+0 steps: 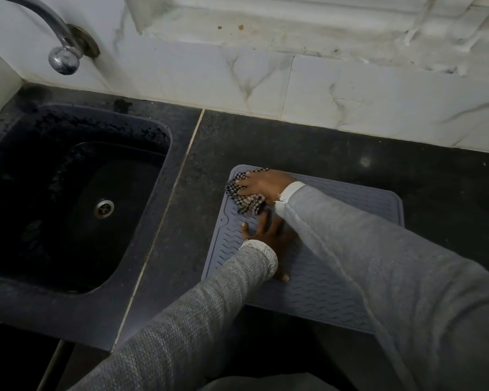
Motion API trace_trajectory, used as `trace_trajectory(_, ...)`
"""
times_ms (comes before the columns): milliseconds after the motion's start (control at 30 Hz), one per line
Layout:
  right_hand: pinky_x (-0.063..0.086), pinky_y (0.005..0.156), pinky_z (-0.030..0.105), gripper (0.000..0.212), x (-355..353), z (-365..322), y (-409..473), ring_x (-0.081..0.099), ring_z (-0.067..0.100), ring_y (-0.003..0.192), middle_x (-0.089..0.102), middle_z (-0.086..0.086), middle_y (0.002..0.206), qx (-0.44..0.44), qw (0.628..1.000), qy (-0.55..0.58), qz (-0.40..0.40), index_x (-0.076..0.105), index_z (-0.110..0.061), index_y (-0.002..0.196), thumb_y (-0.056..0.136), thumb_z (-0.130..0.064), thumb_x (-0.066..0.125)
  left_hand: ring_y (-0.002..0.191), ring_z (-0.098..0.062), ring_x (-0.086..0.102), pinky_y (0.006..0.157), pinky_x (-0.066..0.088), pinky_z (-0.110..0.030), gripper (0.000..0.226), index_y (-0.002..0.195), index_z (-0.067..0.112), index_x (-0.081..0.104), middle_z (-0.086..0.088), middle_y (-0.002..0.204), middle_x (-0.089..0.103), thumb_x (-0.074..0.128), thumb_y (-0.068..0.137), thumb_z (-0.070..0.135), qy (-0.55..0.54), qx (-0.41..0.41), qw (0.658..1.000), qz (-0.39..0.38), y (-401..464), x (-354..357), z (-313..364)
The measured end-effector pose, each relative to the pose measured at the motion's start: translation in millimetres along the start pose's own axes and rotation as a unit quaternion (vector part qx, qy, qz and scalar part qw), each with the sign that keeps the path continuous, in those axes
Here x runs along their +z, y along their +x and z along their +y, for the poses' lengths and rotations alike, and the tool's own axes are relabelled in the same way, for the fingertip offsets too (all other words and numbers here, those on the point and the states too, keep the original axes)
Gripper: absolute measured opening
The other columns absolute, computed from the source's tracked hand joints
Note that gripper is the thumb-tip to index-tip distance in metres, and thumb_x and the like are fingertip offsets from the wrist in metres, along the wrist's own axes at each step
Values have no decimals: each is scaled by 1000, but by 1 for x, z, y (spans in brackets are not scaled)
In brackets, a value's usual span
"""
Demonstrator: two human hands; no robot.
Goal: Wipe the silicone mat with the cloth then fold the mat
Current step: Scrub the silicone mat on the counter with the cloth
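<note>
While the right hand (263, 186) presses a bunched checked cloth (244, 197) onto the far left corner of the silicone mat (316, 283), fingers spread over the fabric, the left hand (268, 241) lies flat on the mat's left half with fingers straight, holding nothing. One grey mat lies flat and unfolded on the dark counter (336, 148), its left edge near the seam beside the sink (76, 198), its near edge close to the counter's front edge. Bare counter runs between the mat's far edge and the tiled wall (266, 83), and past its right edge. One cloth, one mat, two hands. A tap (60, 49) juts from the wall above the sink's far left corner.
</note>
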State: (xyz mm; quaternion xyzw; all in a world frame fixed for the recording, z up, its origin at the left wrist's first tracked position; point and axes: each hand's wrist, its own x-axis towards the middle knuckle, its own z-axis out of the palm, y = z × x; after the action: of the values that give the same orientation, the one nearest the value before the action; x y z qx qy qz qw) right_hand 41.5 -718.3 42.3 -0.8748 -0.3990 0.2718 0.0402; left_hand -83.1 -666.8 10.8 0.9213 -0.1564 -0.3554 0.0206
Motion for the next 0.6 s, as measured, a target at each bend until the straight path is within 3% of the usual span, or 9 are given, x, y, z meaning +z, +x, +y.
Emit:
trace_trajectory(67,30,115,43,47,-2,13,-14,34,26,138,38,2,150,45,999,1,-5,39,-29,139,95,-42,40,140,-38,-29,102,-1,-76,121,145,45,-17,0,152,-36,74,65,59,-9,0,1000,9,0,1,-2)
trace_trajectory(167,47,99,39,34,-11,24,-28,57,30,116,60,7,128,61,996,-67,-6,56,-27,124,92,-33,51,140,-37,-29,101,2,-77,123,144,47,-18,2,151,-36,75,64,59,-7,-3,1000,23,-1,3,-2)
trace_trajectory(267,53,88,37,23,-20,17,-25,64,28,100,69,8,109,76,996,-18,33,68,-19,106,87,-27,59,140,-37,-28,102,4,-77,123,145,45,-16,2,152,-35,75,64,59,-1,-1,1000,28,-2,3,-1)
trace_trajectory(367,48,98,41,30,-17,-10,-10,59,28,111,65,7,120,68,994,63,63,64,-20,115,89,-32,54,140,-37,-28,103,2,-76,121,147,41,-15,-1,154,-32,73,67,58,1,-1,1000,14,-3,0,-1)
trace_trajectory(500,30,114,43,44,-2,-30,2,36,26,136,42,5,147,50,995,90,1,47,-23,135,94,-38,44,139,-36,-31,101,-5,-75,119,149,33,-13,-3,155,-28,71,70,59,-3,-9,1000,-18,-3,-1,-1)
trace_trajectory(600,25,116,44,49,-6,-13,-15,31,25,140,37,2,150,99,992,79,-16,42,-22,138,95,-45,36,141,-37,-26,101,-2,-76,120,147,42,-14,-3,154,-31,74,66,58,-13,-4,1000,13,-2,2,-2)
